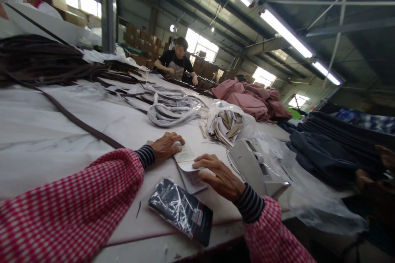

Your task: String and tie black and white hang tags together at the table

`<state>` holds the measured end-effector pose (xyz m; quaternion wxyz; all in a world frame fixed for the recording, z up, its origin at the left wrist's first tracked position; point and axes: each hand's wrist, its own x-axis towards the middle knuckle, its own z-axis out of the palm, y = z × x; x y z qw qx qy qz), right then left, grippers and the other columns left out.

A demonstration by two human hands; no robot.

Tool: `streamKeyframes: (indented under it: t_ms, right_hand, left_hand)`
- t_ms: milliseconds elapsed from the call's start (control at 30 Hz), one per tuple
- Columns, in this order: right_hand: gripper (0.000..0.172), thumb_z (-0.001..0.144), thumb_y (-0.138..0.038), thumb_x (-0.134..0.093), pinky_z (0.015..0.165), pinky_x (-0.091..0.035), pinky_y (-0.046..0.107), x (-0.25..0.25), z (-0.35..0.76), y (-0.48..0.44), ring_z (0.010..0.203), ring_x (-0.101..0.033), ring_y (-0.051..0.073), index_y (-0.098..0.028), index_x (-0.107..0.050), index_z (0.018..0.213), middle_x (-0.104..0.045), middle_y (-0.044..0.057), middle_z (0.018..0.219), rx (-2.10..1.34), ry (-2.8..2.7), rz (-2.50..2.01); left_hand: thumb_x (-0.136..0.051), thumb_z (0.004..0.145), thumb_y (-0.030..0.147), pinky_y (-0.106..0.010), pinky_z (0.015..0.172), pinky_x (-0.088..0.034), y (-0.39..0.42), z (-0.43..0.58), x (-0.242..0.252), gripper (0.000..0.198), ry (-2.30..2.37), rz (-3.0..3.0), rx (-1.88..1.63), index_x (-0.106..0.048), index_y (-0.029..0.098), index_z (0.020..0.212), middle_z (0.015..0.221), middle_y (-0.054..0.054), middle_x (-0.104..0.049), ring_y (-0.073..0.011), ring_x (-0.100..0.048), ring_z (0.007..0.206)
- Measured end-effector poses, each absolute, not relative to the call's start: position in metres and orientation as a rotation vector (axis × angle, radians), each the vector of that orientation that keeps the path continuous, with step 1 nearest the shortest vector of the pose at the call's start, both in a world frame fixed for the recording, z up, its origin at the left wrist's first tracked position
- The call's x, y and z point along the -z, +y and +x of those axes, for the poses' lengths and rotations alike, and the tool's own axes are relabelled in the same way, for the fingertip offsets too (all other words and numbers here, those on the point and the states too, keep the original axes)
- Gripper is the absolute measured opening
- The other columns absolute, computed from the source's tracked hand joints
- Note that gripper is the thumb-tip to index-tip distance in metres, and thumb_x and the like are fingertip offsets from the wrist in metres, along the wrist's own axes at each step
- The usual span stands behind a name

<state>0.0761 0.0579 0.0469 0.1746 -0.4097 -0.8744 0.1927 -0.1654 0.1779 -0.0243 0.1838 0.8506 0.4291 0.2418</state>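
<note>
My left hand (pixel 166 145) rests on the white table (pixel 46 131), fingers curled over the far end of a small pale paper tag (pixel 184 154). My right hand (pixel 219 175) lies palm down over a stack of paper tags (pixel 194 180), fingertips pressing the top one. Both arms wear red-and-white checked sleeves with striped cuffs. A black packet in clear plastic (pixel 182 210) lies just in front of my hands. A grey tagging device (pixel 254 164) sits right of my right hand.
A clear bag of tan strips (pixel 226 123) and a bundle of grey straps (pixel 173 109) lie further out. Dark straps (pixel 46 59) pile at far left. Pink fabric (pixel 251 98) and dark folded garments (pixel 333 148) lie to the right. A person (pixel 176 63) works at the far end.
</note>
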Motion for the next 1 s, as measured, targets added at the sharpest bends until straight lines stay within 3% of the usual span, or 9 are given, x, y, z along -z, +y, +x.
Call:
streamKeyframes:
  t_ms: [100, 200, 300, 400, 567, 833, 1000]
  right_hand:
    - [0.028, 0.096, -0.043, -0.057, 0.093, -0.041, 0.035, -0.056, 0.058, 0.071, 0.098, -0.060, 0.021, -0.021, -0.075, 0.098, -0.072, 0.004, 0.103, -0.580, -2.545, -1.204]
    - [0.043, 0.095, -0.059, -0.052, 0.090, -0.039, 0.039, -0.065, 0.041, 0.071, 0.100, -0.061, 0.025, -0.024, -0.076, 0.098, -0.074, 0.005, 0.100, -0.297, -2.617, -1.408]
    - [0.053, 0.094, -0.066, -0.046, 0.090, -0.036, 0.047, -0.065, 0.030, 0.063, 0.103, -0.059, 0.031, -0.022, -0.074, 0.097, -0.073, 0.010, 0.096, 0.102, -2.675, -1.541]
    - [0.056, 0.091, -0.069, -0.045, 0.086, -0.038, 0.048, -0.054, 0.025, 0.054, 0.102, -0.057, 0.034, -0.021, -0.069, 0.107, -0.069, 0.013, 0.101, 0.239, -2.703, -1.595]
    - [0.055, 0.091, -0.063, -0.048, 0.083, -0.042, 0.041, -0.039, 0.030, 0.048, 0.105, -0.056, 0.032, -0.026, -0.055, 0.131, -0.057, 0.012, 0.124, 0.047, -2.643, -1.672]
    - [0.053, 0.075, -0.034, -0.067, 0.086, -0.042, 0.038, -0.046, 0.034, 0.057, 0.097, -0.058, 0.027, -0.025, -0.059, 0.126, -0.059, 0.008, 0.113, -0.122, -2.585, -1.685]
    - [0.053, 0.073, -0.028, -0.064, 0.084, -0.047, 0.035, -0.053, 0.068, 0.083, 0.089, -0.060, 0.020, -0.023, -0.062, 0.126, -0.062, 0.007, 0.119, -0.857, -2.287, -1.521]
  left_hand:
    - [-0.053, 0.083, 0.034, -0.049, 0.106, -0.037, 0.178, -0.166, 0.025, 0.036, 1.204, 2.402, -0.691, -0.066, 0.023, 0.115, 0.118, -0.009, -0.061, -0.0314, -0.052, 0.114]
    - [-0.055, 0.083, 0.033, -0.048, 0.107, -0.037, 0.178, -0.165, 0.026, 0.036, 1.196, 2.403, -0.690, -0.067, 0.023, 0.115, 0.119, -0.009, -0.061, -0.0305, -0.052, 0.115]
    - [-0.055, 0.084, 0.032, -0.047, 0.107, -0.038, 0.176, -0.165, 0.024, 0.035, 1.204, 2.394, -0.691, -0.067, 0.023, 0.116, 0.120, -0.010, -0.061, -0.0300, -0.053, 0.114]
    - [-0.056, 0.084, 0.031, -0.048, 0.106, -0.039, 0.172, -0.164, 0.020, 0.034, 1.228, 2.375, -0.682, -0.068, 0.022, 0.115, 0.120, -0.010, -0.061, -0.0309, -0.053, 0.114]
    - [-0.056, 0.084, 0.031, -0.050, 0.106, -0.039, 0.165, -0.162, 0.012, 0.036, 1.256, 2.341, -0.676, -0.068, 0.022, 0.117, 0.122, -0.011, -0.060, -0.0327, -0.050, 0.117]
    - [-0.061, 0.078, 0.042, -0.048, 0.102, -0.041, 0.169, -0.164, 0.010, 0.037, 1.202, 2.229, -0.758, -0.073, 0.020, 0.106, 0.113, -0.011, -0.064, -0.0338, -0.054, 0.113]
    - [-0.056, 0.082, 0.056, -0.039, 0.095, -0.047, 0.170, -0.168, -0.001, 0.048, 1.076, 2.077, -0.888, -0.072, 0.017, 0.106, 0.109, -0.009, -0.068, -0.0282, -0.062, 0.102]
